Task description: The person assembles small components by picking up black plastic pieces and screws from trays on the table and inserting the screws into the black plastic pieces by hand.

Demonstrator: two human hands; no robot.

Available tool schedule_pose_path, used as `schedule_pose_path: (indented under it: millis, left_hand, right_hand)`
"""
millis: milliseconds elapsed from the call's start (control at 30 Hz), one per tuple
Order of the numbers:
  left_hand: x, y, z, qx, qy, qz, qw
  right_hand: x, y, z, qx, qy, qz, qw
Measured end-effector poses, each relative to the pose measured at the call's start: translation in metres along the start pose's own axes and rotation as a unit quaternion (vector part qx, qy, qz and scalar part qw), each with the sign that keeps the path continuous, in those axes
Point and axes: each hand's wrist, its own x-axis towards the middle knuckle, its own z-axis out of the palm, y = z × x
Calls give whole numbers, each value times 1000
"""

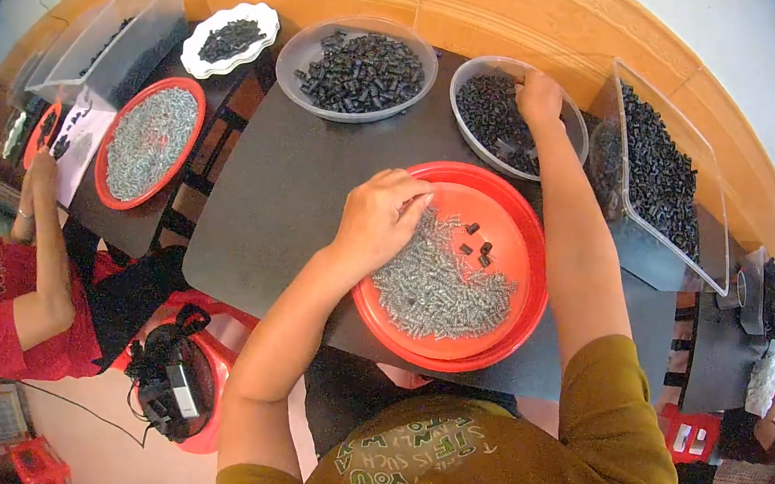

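My left hand (377,221) is over the left rim of a round red tray (530,302), thumb and fingertips drawn together; anything between them is too small to make out. A heap of small silvery metal springs or screws (440,289) covers much of the tray's floor. Several short black pieces (485,254) lie beside the heap. My right hand (538,100) reaches over the far edge of a clear round bowl (575,140) of small black parts (495,114). Its fingers are bent together at the bowl's rim, and what they hold, if anything, is hidden.
Left of that bowl stands another clear bowl (293,51) of larger black pieces. A clear bin (650,244) of black parts is at right. On the left table, a person in red (21,309) works by a red tray (190,150) of metal pieces. A white scalloped plate (197,57) lies behind.
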Motion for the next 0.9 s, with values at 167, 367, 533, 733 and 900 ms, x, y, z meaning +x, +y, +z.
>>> schedule_pose_path:
  millis: [167,367,533,733,900]
  left_hand:
    - [-1,2,0,-4,-14,-29,999]
    - [-2,2,-5,4,-4,-36,999]
    - [-1,-1,-3,9,-3,-35,999]
    - [-1,3,-2,20,-9,-35,999]
    - [-3,1,0,-6,-11,-29,1000]
  right_hand:
    - [-9,-15,-26,121,-23,72,990]
    - [-85,-65,-119,481,-266,-40,835]
    - [-102,-59,-130,432,-397,-233,776]
    - [-38,-43,-68,229,-4,-45,972]
    - [-8,-24,-26,89,-78,73,990]
